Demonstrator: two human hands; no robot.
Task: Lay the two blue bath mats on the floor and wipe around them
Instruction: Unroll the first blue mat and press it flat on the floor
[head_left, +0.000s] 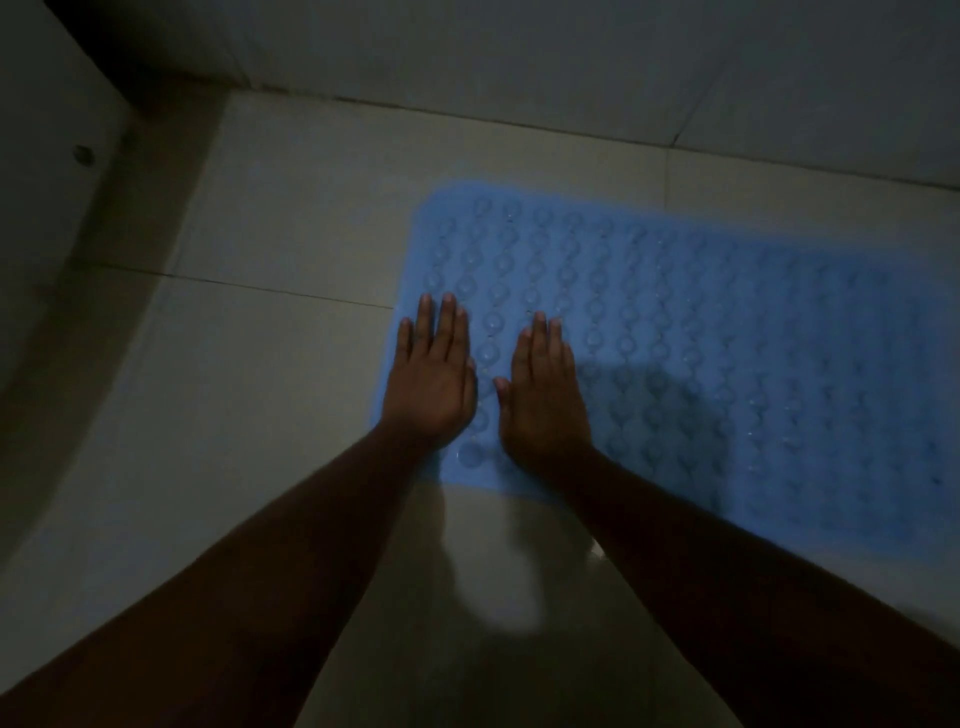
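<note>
A blue bath mat (727, 332) with rows of round bumps lies flat on the pale tiled floor (260, 374), running from the middle of the view off the right edge. My left hand (434, 379) rests palm down on the mat's left end, fingers straight and close together. My right hand (545, 395) lies flat beside it on the mat, also palm down. Neither hand holds anything. Only one mat is in view; no cloth is visible.
A tiled wall (571, 67) runs along the back, close behind the mat's far edge. At the left stands a pale panel or door (47, 156) with a small round fitting (82, 154). The room is dim, and my shadow falls on the floor near me.
</note>
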